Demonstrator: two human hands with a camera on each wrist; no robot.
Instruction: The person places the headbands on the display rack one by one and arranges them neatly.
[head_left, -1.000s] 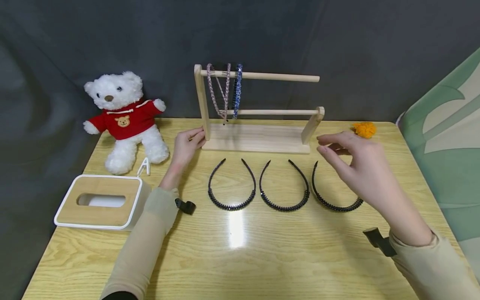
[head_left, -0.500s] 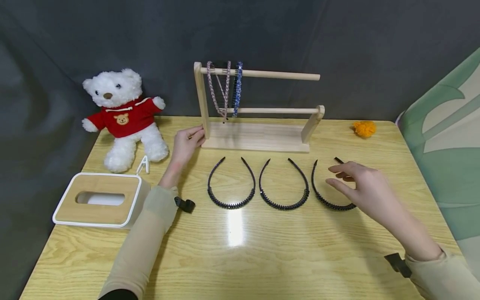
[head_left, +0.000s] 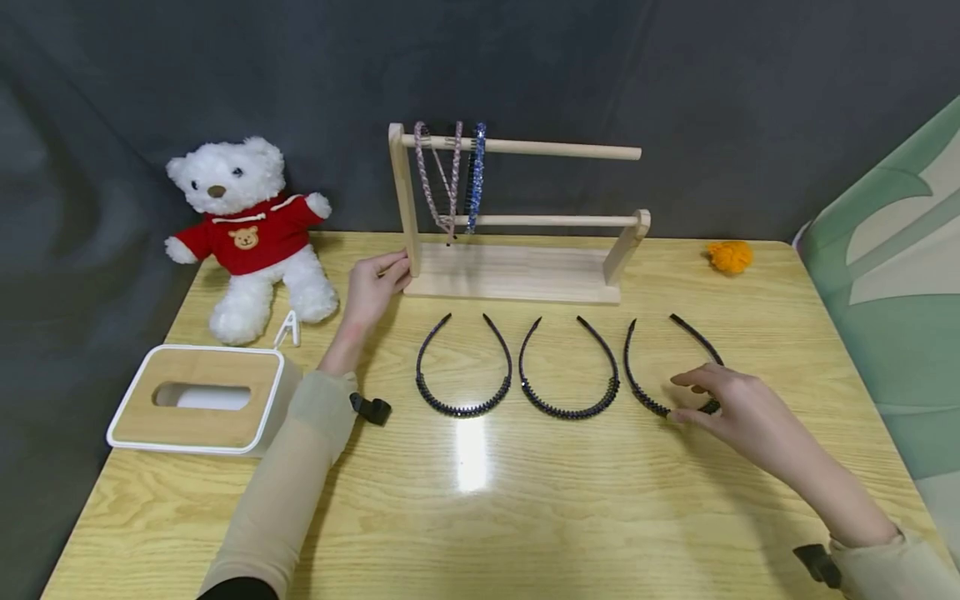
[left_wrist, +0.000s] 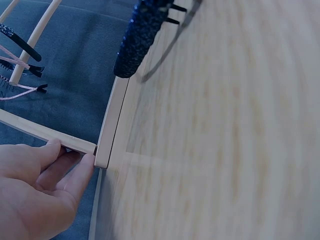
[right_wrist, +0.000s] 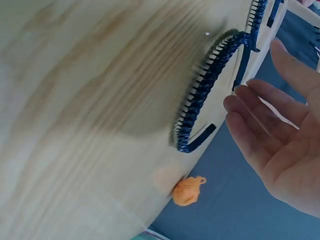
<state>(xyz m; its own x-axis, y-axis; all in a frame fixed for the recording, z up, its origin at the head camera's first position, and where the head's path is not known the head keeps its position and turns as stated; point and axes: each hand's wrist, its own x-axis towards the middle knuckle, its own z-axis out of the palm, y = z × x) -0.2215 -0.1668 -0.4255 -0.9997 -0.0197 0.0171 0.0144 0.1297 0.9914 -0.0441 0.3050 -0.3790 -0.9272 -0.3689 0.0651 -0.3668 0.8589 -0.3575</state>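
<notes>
Thumb and fingers of the left hand (head_left: 371, 292) pinch the foot of the left upright of the wooden headband rack (head_left: 517, 275), at upper centre of the head view, while the right hand (head_left: 738, 408) hangs right of centre, fingers parted and loosely bent, over the dark toothed headband (head_left: 645, 400). The right wrist view shows a gap between those fingers and the band, so nothing is gripped there. That headband lies flat on the wooden table (head_left: 562, 517), its curved toothed front toward the bottom of the frame, its two tips toward the top. It looks light and thin, probably plastic, springy across the arms yet fairly stiff; the ridged front should give good friction, while the smooth, narrow tips may slip. A pinch at the thick middle of the curve seems the best hold, as forcing the arms wide could crack it. Two similar bands, the middle headband (head_left: 566, 413) and the left headband (head_left: 463, 412), lie in line at centre. Pink braided headbands (head_left: 455, 167) and a blue glittery headband (head_left: 477, 175) hang on the rack's upper rod, near its left end.
</notes>
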